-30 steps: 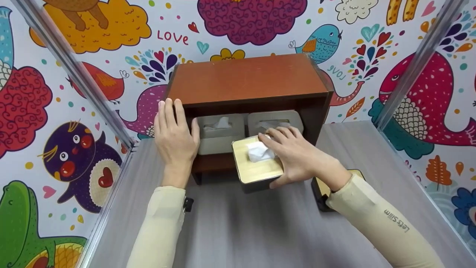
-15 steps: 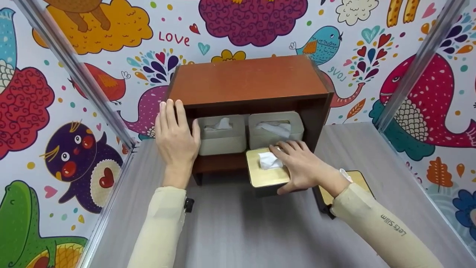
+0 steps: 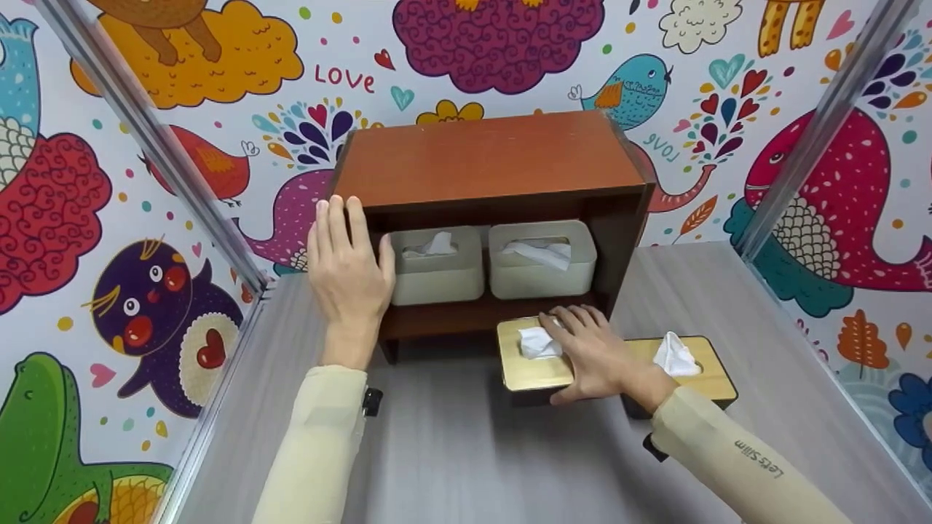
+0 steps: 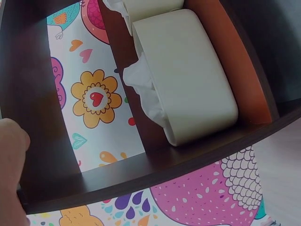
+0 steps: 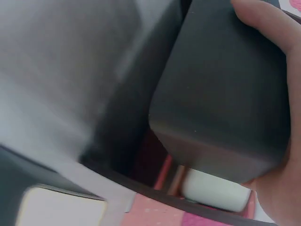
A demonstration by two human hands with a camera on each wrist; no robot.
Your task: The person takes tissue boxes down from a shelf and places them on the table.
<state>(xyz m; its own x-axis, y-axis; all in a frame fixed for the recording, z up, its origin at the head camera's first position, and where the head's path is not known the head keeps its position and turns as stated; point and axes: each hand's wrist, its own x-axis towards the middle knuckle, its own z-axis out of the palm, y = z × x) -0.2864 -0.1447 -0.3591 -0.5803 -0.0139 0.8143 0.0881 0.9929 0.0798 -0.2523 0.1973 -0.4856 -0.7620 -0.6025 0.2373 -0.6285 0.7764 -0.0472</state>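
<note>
In the head view my right hand [image 3: 593, 353] grips a black tissue box with a wooden lid [image 3: 535, 372], in front of the cabinet's right half and below its shelf. The right wrist view shows the box's dark side [image 5: 221, 84] with my thumb against it. My left hand [image 3: 349, 273], fingers straight, rests at the left front edge of the brown cabinet [image 3: 495, 160]. On the cabinet's shelf two grey tissue boxes, a left one [image 3: 437, 286] and a right one [image 3: 542, 280], stand side by side.
A second black box with a wooden lid [image 3: 713, 371] stands on the grey table [image 3: 451, 451] to the right, partly behind my right wrist. Patterned walls [image 3: 510, 44] and metal posts [image 3: 794, 138] enclose the table.
The held box and my right hand have moved down and to the right, away from the shelf, uncovering the right grey box. My left hand has stayed at the cabinet edge.
</note>
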